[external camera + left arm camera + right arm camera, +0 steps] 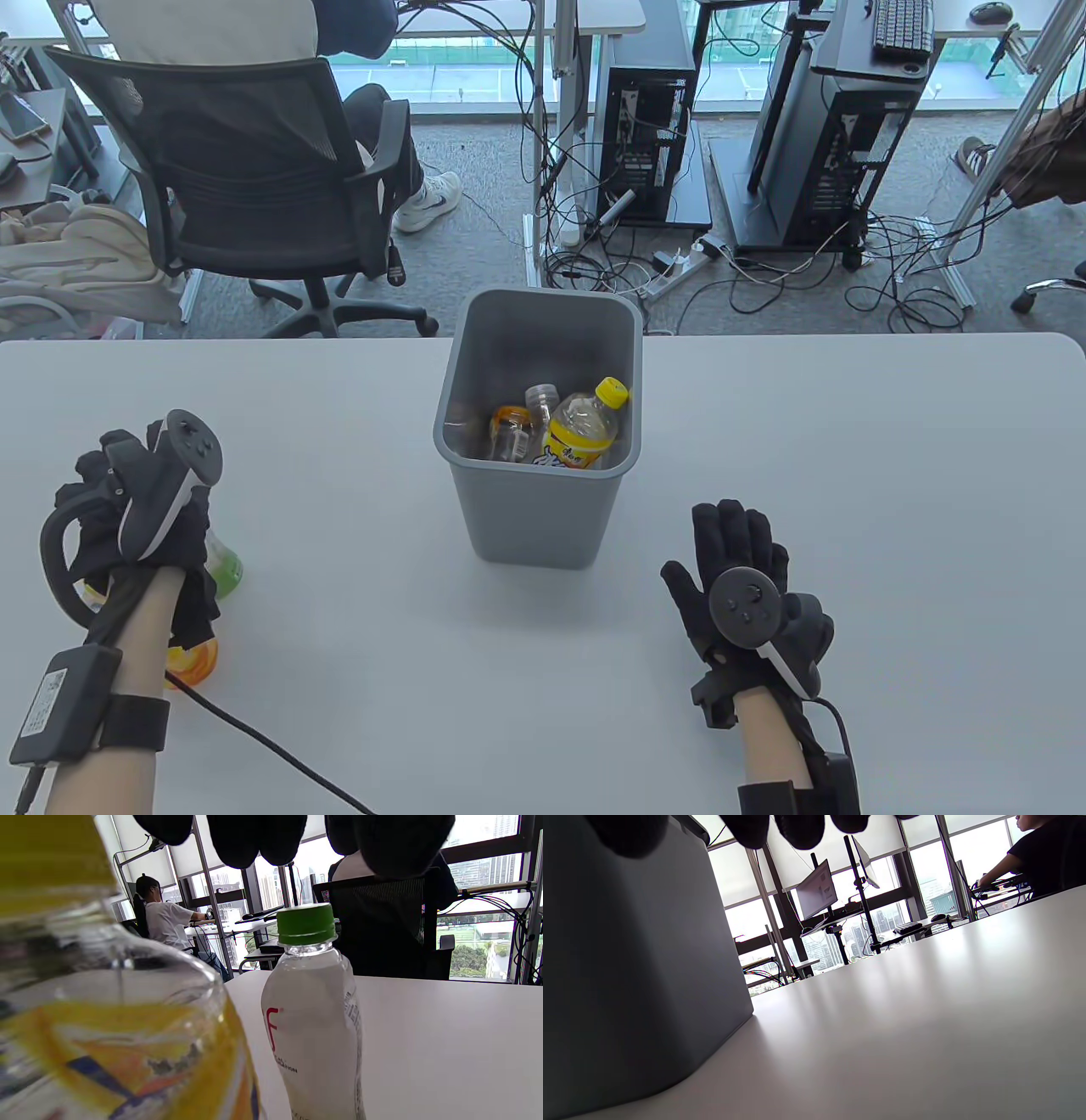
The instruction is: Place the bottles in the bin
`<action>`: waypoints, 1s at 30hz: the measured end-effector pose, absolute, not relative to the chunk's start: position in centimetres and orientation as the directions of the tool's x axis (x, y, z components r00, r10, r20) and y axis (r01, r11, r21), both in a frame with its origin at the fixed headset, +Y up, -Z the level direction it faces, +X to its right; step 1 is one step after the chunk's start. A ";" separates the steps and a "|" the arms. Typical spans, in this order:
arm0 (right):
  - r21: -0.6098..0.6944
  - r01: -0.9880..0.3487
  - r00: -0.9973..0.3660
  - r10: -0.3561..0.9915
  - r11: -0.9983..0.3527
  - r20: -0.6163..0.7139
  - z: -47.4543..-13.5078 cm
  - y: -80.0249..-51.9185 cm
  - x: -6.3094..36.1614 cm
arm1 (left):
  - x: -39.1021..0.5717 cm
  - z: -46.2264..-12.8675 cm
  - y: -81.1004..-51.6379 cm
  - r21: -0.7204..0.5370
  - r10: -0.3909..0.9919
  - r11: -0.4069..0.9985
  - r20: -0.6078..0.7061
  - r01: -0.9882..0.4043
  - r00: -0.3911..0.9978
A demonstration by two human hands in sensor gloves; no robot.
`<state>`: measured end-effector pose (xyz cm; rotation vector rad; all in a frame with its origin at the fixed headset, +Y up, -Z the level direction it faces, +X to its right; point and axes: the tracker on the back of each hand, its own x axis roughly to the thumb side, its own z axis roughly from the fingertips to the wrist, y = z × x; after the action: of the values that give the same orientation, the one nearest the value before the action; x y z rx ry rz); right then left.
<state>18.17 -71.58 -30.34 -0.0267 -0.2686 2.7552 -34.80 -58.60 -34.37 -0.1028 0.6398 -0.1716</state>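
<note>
A grey bin (539,509) stands mid-table and holds a yellow-capped bottle (585,424), an orange-labelled bottle (512,429) and a clear one (541,399). My left hand (93,492) hovers over two bottles at the left. One is a green-capped white bottle (225,564), upright in the left wrist view (314,1027). The other is a yellow-labelled bottle (193,658), very close in the left wrist view (106,1027). The fingers (254,836) hang above the green cap, holding nothing. My right hand (721,552) rests flat and spread on the table to the right of the bin (636,976).
The white table (848,475) stretches bare to the right of the bin. The left glove's cable (254,739) trails across the near table. An office chair (254,170), computer towers and floor cables lie beyond the far edge.
</note>
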 end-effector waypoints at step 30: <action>-0.191 -0.364 -0.930 0.367 -0.912 0.018 -30.4 -71.5 18.3 | -27.0 -33.5 -50.5 0.240 -0.095 0.946 -0.436 0.217 0.895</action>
<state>18.26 -71.53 -30.40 -0.0260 -0.2698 2.7521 -26.96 -50.47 -33.45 0.2886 0.4347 -0.1639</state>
